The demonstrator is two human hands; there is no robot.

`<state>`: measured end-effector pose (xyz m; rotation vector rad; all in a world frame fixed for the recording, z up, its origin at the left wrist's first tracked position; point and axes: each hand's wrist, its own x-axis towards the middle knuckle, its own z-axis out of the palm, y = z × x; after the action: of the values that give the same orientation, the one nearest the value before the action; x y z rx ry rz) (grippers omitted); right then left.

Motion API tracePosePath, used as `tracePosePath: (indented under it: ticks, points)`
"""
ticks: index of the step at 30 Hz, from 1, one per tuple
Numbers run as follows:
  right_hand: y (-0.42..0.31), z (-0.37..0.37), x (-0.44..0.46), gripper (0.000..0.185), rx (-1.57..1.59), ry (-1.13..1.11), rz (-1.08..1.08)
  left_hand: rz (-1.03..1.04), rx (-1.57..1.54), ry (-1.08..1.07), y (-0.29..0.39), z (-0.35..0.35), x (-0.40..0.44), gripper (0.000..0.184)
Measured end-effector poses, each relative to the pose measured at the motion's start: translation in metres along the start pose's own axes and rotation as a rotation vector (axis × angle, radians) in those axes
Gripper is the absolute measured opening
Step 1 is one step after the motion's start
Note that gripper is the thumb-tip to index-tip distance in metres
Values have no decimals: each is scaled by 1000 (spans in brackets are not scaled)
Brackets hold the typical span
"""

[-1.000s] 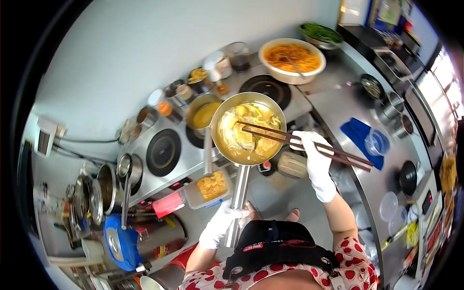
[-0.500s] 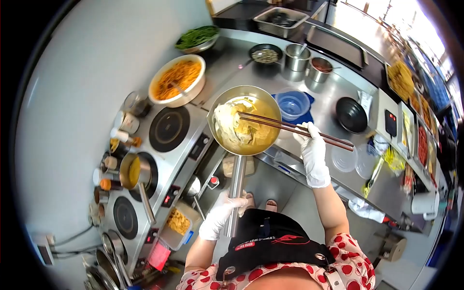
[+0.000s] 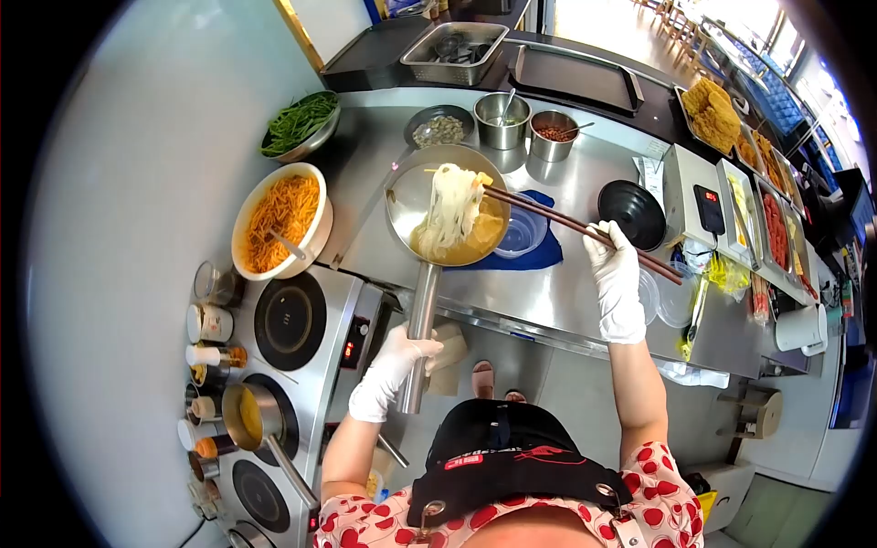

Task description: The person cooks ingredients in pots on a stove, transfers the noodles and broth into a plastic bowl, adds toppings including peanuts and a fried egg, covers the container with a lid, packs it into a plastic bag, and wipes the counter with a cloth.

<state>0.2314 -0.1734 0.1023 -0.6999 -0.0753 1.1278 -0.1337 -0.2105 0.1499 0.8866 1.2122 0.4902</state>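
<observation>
My gloved left hand (image 3: 395, 365) is closed round the metal handle of a saucepan (image 3: 400, 212), which hangs over the counter's edge. Yellowish broth pools in the pan. In my gloved right hand (image 3: 614, 269) is a pair of dark chopsticks (image 3: 548, 212), their tips at a hank of pale noodles (image 3: 450, 210). The noodles are drawn up in a bundle, lower ends in the broth. Partly hidden behind the pan, a clear plastic bowl (image 3: 521, 236) rests on a blue cloth (image 3: 546, 256).
At left, a white bowl of orange shreds (image 3: 315, 233) stands beyond the induction cooktop (image 3: 315, 292). A second saucepan (image 3: 268, 416) sits on a burner. Two metal pots (image 3: 501, 137) with spoons and a black bowl (image 3: 630, 215) are on the counter. A scale (image 3: 681, 187) stands at right.
The pan has moved forward, toward the clear bowl. My right hand has shifted right and up, and the noodles now hang more stretched from the chopsticks. The camera view has turned.
</observation>
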Motion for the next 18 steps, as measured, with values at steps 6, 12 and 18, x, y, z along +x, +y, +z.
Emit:
tracePosePath:
  ticks: [6, 12, 18]
  points:
    - [-18, 12, 12, 16, 48, 58, -46, 11, 116, 11, 34, -31, 37, 23]
    - [-36, -12, 20, 17, 68, 78, -60, 5, 189, 2, 60, -29, 52, 27]
    - [-53, -42, 21, 17, -49, 90, -107, -8, 245, 37, 67, -15, 59, 19]
